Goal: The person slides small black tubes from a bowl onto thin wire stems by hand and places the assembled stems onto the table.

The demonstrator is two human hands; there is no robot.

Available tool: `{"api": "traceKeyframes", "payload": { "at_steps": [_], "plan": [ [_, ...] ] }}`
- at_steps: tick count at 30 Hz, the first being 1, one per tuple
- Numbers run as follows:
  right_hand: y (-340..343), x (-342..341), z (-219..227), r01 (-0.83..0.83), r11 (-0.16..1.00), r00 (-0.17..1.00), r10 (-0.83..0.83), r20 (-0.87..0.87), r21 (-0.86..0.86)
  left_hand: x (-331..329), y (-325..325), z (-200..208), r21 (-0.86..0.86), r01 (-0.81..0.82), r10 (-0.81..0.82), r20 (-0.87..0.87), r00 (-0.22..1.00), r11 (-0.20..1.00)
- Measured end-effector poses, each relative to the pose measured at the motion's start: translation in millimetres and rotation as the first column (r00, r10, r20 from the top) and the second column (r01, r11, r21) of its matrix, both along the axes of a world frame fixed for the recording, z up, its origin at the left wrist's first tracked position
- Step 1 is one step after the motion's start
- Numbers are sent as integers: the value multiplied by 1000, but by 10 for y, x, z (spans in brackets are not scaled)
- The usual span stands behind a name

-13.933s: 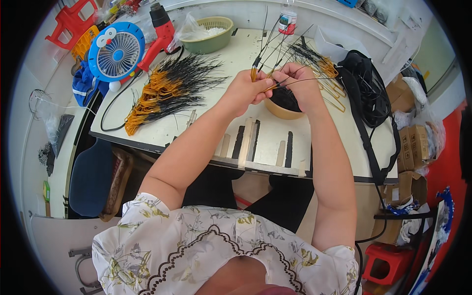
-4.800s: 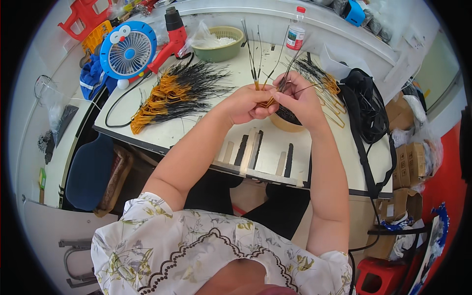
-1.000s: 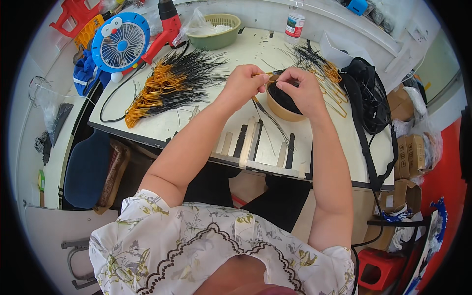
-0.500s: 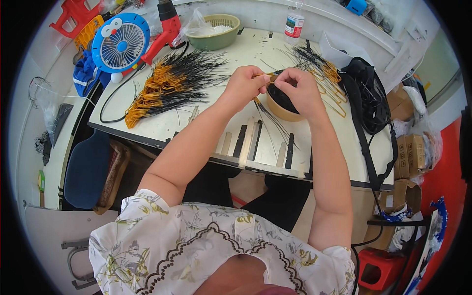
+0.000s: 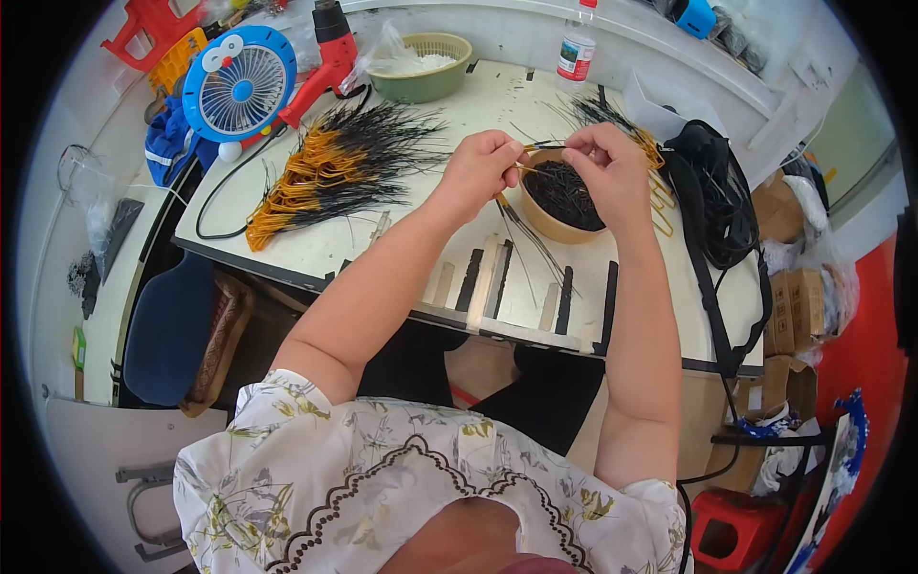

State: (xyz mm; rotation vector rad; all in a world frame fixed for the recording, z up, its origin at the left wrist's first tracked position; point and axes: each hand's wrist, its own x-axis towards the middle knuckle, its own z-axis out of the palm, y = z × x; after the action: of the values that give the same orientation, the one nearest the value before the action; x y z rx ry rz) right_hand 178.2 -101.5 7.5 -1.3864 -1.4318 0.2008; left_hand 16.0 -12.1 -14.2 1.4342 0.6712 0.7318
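My left hand (image 5: 481, 172) pinches a yellow and black wire, its fingers closed at the left rim of a tan bowl (image 5: 553, 226). Small black pieces (image 5: 562, 194) fill that bowl. Over the bowl's right side is my right hand (image 5: 617, 175), thumb and fingertips brought together; what they hold, if anything, is too small to make out. Below my left hand, several dark wires (image 5: 532, 239) with a yellow part slant down across the white table (image 5: 421, 234). Left of my hands lies a large bundle of yellow wires with black ends (image 5: 320, 172).
Behind the bundle are a blue fan (image 5: 239, 84), a red heat gun (image 5: 330, 67) and a green basket (image 5: 421, 86). A bottle (image 5: 576, 48) stands at the back. More yellow and black wires (image 5: 660, 196) and a black bag (image 5: 712, 187) lie to the right. Dark and pale strips (image 5: 469, 279) line the front edge.
My right hand has moved a little right, apart from my left hand, and more of the bowl's black contents shows. My left hand keeps its pinch on the wire.
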Motion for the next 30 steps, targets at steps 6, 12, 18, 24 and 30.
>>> {"api": "traceKeyframes", "payload": {
  "at_steps": [6, 12, 18, 24, 30],
  "plan": [
    [85, 57, -106, 85, 963, 902, -183, 390, 256, 11, -1, -19, 23, 20, -20, 4, 1000, 1000],
    [41, 36, -64, 92, 953, 851, -225, 474, 288, 0, -1, -20, -19, -22, 23, 52, 998, 1000],
    [39, -6, -20, 78, 938, 848, -240, 472, 337, -13, 2, -4, -13, -39, 39, -17, 999, 999],
    [-26, 3, 50, 55, 941, 802, -241, 547, 335, -12, 26, -23, 47, -65, 68, -69, 995, 997],
    [23, -2, -40, 57, 954, 789, -224, 572, 295, -1, 25, -38, 71, -81, 89, -105, 990, 994]
  ]
}}
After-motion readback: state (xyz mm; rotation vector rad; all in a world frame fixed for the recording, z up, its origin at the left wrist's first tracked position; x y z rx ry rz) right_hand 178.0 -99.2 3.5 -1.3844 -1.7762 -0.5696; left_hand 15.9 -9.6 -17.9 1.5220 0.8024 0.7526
